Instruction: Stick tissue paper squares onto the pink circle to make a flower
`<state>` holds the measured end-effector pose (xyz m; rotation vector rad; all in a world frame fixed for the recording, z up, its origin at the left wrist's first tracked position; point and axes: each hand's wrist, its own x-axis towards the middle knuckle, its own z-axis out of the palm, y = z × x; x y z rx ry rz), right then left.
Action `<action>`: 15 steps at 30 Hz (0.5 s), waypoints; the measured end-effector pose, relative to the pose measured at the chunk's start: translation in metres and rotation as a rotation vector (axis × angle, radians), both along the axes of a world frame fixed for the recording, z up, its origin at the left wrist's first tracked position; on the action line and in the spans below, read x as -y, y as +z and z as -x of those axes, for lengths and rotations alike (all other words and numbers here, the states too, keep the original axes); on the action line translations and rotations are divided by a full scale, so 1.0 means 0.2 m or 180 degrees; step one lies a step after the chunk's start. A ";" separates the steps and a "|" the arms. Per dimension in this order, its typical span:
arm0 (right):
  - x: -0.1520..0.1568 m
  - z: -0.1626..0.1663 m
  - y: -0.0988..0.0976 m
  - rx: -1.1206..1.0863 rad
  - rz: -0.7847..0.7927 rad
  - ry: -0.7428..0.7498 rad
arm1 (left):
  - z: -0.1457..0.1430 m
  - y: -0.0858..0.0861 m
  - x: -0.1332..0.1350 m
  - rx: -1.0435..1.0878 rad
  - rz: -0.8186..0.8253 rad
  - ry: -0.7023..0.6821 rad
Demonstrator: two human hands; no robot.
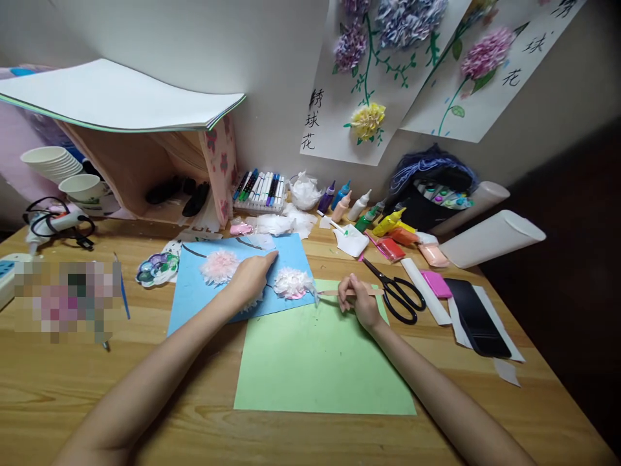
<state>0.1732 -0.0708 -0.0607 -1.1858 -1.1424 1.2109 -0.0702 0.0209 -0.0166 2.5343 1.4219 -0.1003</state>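
My left hand (252, 277) rests palm down on a blue sheet of paper (194, 294), fingers together, over a white tissue flower partly hidden beneath it. A pink tissue flower (220, 266) lies left of that hand and a white-pink tissue flower (292, 283) lies right of it. My right hand (359, 301) is closed on a thin wooden stick (349, 292) that points left toward the white-pink flower. A green sheet (320, 356) lies under and in front of my right hand.
Black scissors (398, 294) lie just right of my right hand. Paint bottles (361, 210), a marker set (259, 191), a paint palette (156, 268), a dark phone (478, 317) and paper cups (53, 162) ring the wooden desk (145, 401). Flower posters hang on the wall.
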 end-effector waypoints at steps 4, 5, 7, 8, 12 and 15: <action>0.02 0.02 -0.01 0.0018 -0.0123 0.0153 | 0.00 0.00 0.00 0.0087 0.0002 0.0001; 0.03 0.03 -0.01 0.0073 -0.0139 0.0220 | 0.00 0.00 0.00 0.0106 0.0004 0.0000; 0.04 0.05 -0.01 0.0277 -0.0172 0.0368 | 0.00 0.00 0.00 0.0137 0.0004 -0.0008; 0.04 0.06 0.00 0.0411 -0.0214 0.0426 | 0.01 -0.01 0.00 0.0151 -0.0002 -0.0013; 0.05 0.08 0.00 0.0943 -0.0415 0.0576 | 0.01 -0.01 -0.01 0.0220 -0.0023 -0.0050; 0.04 0.09 0.00 0.1207 -0.0485 0.0658 | 0.01 -0.01 -0.02 0.0250 0.0003 -0.0107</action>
